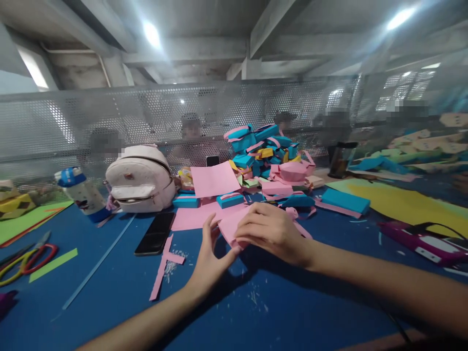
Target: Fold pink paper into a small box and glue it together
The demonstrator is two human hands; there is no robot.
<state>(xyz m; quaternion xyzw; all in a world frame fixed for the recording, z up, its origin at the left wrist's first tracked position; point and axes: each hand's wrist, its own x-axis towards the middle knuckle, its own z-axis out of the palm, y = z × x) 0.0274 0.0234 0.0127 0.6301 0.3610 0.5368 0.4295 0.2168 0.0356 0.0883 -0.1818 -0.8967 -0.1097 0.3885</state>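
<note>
one pink paper piece (229,226) is held by a wide-spread left hand (209,263) and a right hand (275,231) pinching its right side, where light pressure should prevent creases.

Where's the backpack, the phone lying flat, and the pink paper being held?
Backpack (137,181): head view, on its front.
Phone lying flat (155,235): head view, middle of its dark screen.
Held pink paper (230,226): head view, its uncovered left part.

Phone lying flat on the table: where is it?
In the head view, the phone lies left of centre, in front of the backpack, near the pink strips.
</note>
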